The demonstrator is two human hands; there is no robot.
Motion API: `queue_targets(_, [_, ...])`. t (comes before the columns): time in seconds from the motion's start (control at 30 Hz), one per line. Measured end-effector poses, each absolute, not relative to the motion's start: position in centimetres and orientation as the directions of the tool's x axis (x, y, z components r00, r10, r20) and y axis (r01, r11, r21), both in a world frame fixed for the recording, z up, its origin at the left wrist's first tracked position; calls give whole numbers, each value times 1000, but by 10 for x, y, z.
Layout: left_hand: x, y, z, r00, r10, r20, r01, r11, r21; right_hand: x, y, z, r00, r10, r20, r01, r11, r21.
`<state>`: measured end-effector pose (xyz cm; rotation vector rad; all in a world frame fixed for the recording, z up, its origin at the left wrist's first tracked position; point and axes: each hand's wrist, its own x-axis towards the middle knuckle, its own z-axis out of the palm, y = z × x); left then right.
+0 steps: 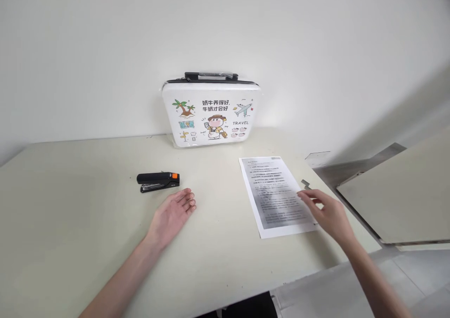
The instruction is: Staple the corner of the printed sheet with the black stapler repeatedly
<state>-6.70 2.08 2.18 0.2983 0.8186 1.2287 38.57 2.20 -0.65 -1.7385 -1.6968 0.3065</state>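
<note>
A printed sheet of paper (277, 196) lies on the right part of the table, grey-shaded with lines of text. At its right edge is my right hand (325, 215), thumb and forefinger pinched together on the margin. My left hand (172, 215) rests palm up on the table with its fingers loosely curled and apart, holding nothing. Just beyond those fingers sits a black stapler (158, 181) with an orange patch near its right end; hand and stapler do not appear to touch.
Against the wall stands a white carrying case (213, 114) with cartoon prints and a black handle. A dark mark (305, 184) shows beside the paper. Past the right edge of the table (211, 266) is another pale panel (404, 196). Something black is below the front edge.
</note>
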Motion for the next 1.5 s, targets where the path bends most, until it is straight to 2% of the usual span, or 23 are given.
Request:
queue_targets(0.17, [-66, 20, 21, 93, 916, -391, -716, 335, 613, 338, -1, -12, -99, 926, 364, 749, 310, -585])
queue_targets(0.33, [-67, 18, 18, 64, 918, -392, -698, 322, 640, 326, 9, -24, -252, 862, 440, 786, 448, -426])
queue_targets(0.5, [-70, 16, 13, 57, 937, -345, -678, 290, 675, 326, 30, -39, -326, 890, 320, 840, 428, -333])
queue_targets(0.67, [-71, 14, 11, 103, 962, -254, -582, 265, 769, 323, 36, -56, -361, 901, 240, 874, 417, -251])
queue_targets(0.87, [-69, 9, 11, 111, 987, -113, -349, 145, 926, 313, 28, -56, -362, 891, 272, 884, 421, -204])
queue_targets(0.93, [-67, 6, 11, 101, 993, -64, -167, 80, 983, 304, 21, -54, -387, 877, 284, 871, 449, -202])
queue_targets(1.0, [-64, 1, 11, 87, 996, -17, 103, 8, 995, 290, 10, -51, -412, 863, 293, 853, 479, -210])
queue_targets(1.1, [-59, -4, 9, 121, 987, 110, 446, -153, 882, 260, -10, -45, -442, 845, 300, 820, 517, -246])
queue_targets(1.23, [-53, -6, 2, 300, 908, 293, 603, -418, 679, 205, -41, -37, -471, 828, 304, 760, 556, -337])
queue_targets(1.37, [-63, -15, -5, 410, 880, 239, 744, -474, 471, 149, -73, -28, -520, 807, 280, 660, 588, -468])
queue_targets(1.5, [-99, -35, -6, 488, 848, 206, 811, -528, 252, 129, -94, -18, -599, 772, 212, 472, 554, -686])
